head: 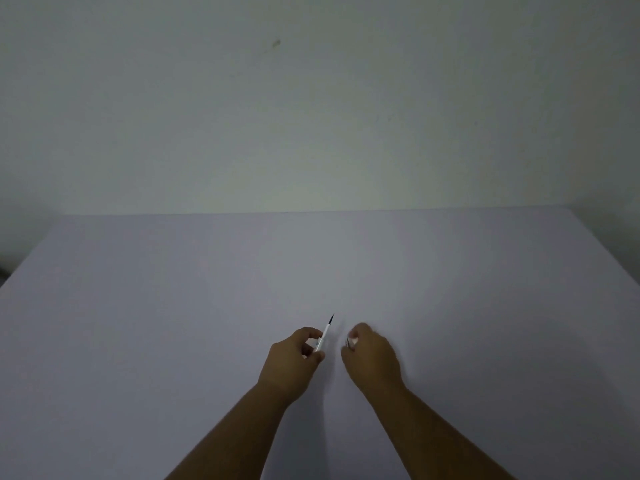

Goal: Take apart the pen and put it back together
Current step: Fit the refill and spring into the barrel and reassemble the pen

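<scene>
My left hand (293,358) grips a thin white pen part (325,333) with a dark pointed tip that angles up and away from me. To its right, a small gap apart, my right hand (372,358) is closed around a small white pen piece (351,340), which the fingers mostly hide. Both hands hover just above the pale table (173,306), near its middle front. The two pen pieces do not touch.
The pale table stretches wide on both sides and back to a plain wall (311,116). Its right edge slants down at the far right. Something dark sits beyond the left edge of the table.
</scene>
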Action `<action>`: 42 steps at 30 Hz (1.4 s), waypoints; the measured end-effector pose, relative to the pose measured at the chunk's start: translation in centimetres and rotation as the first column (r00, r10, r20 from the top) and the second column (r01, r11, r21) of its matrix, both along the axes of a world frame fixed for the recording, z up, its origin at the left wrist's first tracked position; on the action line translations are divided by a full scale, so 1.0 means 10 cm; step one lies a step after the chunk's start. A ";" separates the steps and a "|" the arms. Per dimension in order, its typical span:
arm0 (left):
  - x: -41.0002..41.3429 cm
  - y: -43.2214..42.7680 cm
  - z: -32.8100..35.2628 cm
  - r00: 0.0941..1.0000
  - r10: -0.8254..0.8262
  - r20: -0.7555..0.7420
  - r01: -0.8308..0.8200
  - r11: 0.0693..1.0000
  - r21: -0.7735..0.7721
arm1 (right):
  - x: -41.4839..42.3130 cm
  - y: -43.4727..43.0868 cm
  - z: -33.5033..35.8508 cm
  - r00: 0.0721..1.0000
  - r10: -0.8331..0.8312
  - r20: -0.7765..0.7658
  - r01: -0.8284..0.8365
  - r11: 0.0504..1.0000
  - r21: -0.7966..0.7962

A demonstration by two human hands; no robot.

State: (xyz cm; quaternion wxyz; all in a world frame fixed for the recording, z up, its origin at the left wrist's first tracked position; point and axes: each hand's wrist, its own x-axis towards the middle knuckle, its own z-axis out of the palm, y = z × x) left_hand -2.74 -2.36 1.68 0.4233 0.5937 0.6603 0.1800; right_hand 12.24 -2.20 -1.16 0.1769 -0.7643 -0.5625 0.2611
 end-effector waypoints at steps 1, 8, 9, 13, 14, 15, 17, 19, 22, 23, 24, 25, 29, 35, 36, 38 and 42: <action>0.00 0.00 0.00 1.000 -0.004 -0.003 0.004 1.000 0.004 | 0.00 0.05 0.08 0.981 -0.099 -0.166 0.104 0.994 0.024; 0.04 0.02 0.04 0.998 -0.046 -0.036 0.047 0.999 0.021 | 0.06 0.36 0.46 0.639 -0.352 -0.684 0.457 0.889 -0.031; 0.04 0.02 0.04 0.998 -0.049 -0.035 0.050 0.999 0.021 | 0.06 0.37 0.45 0.644 -0.348 -0.682 0.442 0.896 -0.040; 0.05 0.04 0.07 0.998 -0.056 -0.031 0.057 0.998 0.029 | 0.04 0.32 0.41 0.642 -0.332 -0.691 0.383 0.920 -0.086; 0.06 0.04 0.07 0.998 -0.057 -0.031 0.058 0.998 0.033 | 0.03 0.30 0.40 0.634 -0.327 -0.701 0.375 0.923 -0.091; 0.06 0.04 0.07 0.998 -0.057 -0.033 0.058 0.998 0.036 | 0.03 0.29 0.39 0.632 -0.322 -0.705 0.370 0.925 -0.091; 0.06 0.04 0.08 0.997 -0.059 -0.038 0.061 0.997 0.037 | 0.02 0.28 0.38 0.629 -0.323 -0.707 0.385 0.920 -0.078; 0.06 0.03 0.08 0.997 -0.067 -0.043 0.068 0.997 0.039 | 0.03 0.29 0.39 0.618 -0.338 -0.710 0.428 0.902 -0.057; 0.07 0.03 0.07 0.997 -0.068 -0.046 0.069 0.997 0.037 | 0.05 0.32 0.42 0.599 -0.346 -0.722 0.462 0.886 -0.041; 0.07 0.03 0.07 0.997 -0.066 -0.048 0.068 0.997 0.036 | 0.06 0.32 0.42 0.601 -0.340 -0.723 0.453 0.891 -0.043; 0.08 0.03 0.07 0.997 -0.065 -0.050 0.067 0.997 0.035 | 0.06 0.32 0.43 0.609 -0.330 -0.721 0.434 0.900 -0.046; 0.08 0.04 0.07 0.997 -0.063 -0.051 0.065 0.997 0.037 | 0.06 0.31 0.43 0.620 -0.316 -0.718 0.409 0.911 -0.047; 0.09 0.04 0.09 0.997 -0.058 -0.058 0.061 0.997 0.052 | 0.03 0.26 0.40 0.640 -0.274 -0.718 0.329 0.942 -0.066; 0.11 0.06 0.11 0.998 0.007 -0.065 -0.002 0.998 0.065 | -0.03 0.18 0.39 0.619 -0.192 -0.762 0.163 0.980 -0.115; 0.11 0.06 0.11 0.997 0.004 -0.075 0.001 0.998 0.064 | -0.02 0.18 0.40 0.621 -0.178 -0.764 0.139 0.983 -0.116; 0.11 0.07 0.11 0.998 0.006 -0.067 -0.002 0.999 0.055 | -0.01 0.18 0.43 0.622 -0.156 -0.768 0.099 0.988 -0.120; 0.13 0.09 0.14 0.999 0.012 -0.052 -0.009 0.999 0.052 | 0.01 0.19 0.48 0.626 -0.165 -0.763 0.110 0.986 -0.123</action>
